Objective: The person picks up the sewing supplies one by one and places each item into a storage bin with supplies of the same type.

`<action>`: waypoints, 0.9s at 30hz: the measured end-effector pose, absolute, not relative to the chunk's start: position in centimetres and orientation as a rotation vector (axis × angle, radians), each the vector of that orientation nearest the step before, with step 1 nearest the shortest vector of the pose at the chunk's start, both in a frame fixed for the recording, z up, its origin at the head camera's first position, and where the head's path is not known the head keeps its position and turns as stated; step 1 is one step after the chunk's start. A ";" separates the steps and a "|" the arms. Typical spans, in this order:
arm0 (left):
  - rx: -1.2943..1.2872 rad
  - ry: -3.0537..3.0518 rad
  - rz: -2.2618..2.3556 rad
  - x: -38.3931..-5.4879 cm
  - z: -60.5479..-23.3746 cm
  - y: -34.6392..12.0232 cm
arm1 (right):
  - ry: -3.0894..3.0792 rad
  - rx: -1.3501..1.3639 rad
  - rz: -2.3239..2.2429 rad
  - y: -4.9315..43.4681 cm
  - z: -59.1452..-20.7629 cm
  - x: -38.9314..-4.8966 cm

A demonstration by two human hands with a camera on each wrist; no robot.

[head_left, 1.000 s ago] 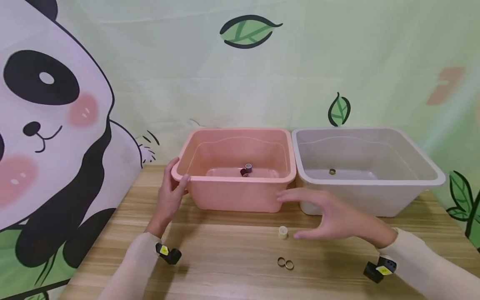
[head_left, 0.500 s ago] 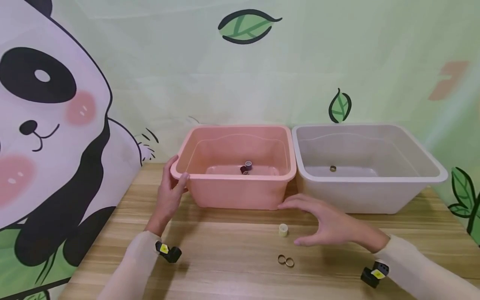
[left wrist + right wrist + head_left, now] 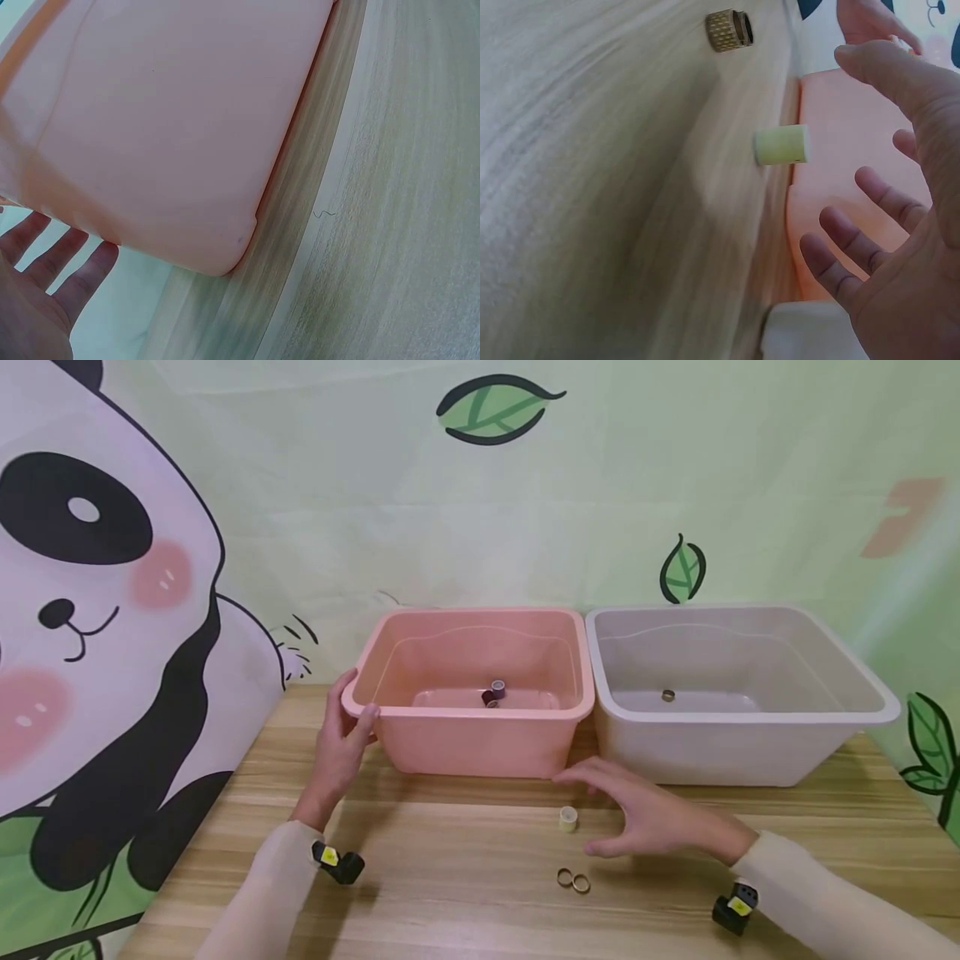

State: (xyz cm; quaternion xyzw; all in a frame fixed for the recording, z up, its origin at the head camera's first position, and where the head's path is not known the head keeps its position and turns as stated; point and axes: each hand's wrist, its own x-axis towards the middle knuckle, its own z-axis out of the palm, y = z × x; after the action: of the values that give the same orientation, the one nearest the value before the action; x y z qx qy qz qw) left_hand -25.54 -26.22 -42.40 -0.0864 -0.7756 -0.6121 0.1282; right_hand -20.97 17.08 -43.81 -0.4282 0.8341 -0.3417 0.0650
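Note:
My left hand holds the front left corner of the pink bin, thumb over the front rim. In the left wrist view its fingers lie against the bin's outer side. My right hand, thumb and fingers spread apart, is low over the wooden table, with nothing in its grasp. Between the fingers and thumb, just to their left, a pale yellow thread spool stands upright. Nearer to me lie two brass ring thimbles, side by side; the right wrist view shows a dimpled thimble band.
Several small dark spools lie in the pink bin. Close on its right is a light grey bin with one brass ring inside. A panda-print cloth hangs behind the table.
My right hand has come down a little toward the front, away from the bins, its fingers still spread. The left hand keeps its hold; the spool and thimbles stay put.

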 end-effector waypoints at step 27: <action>-0.252 -2.256 -1.761 -25.7 -42.6 -26.3 | 2.530 -1.247 -1.029 15.8 -46.6 -22.2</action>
State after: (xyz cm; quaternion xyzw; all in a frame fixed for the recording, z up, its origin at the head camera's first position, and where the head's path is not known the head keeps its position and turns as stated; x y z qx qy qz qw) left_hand -25.65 -26.26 -42.60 -0.0871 -0.7782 -0.6073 0.1338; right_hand -22.20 15.83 -46.65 -0.4142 0.8407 -0.3418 0.0696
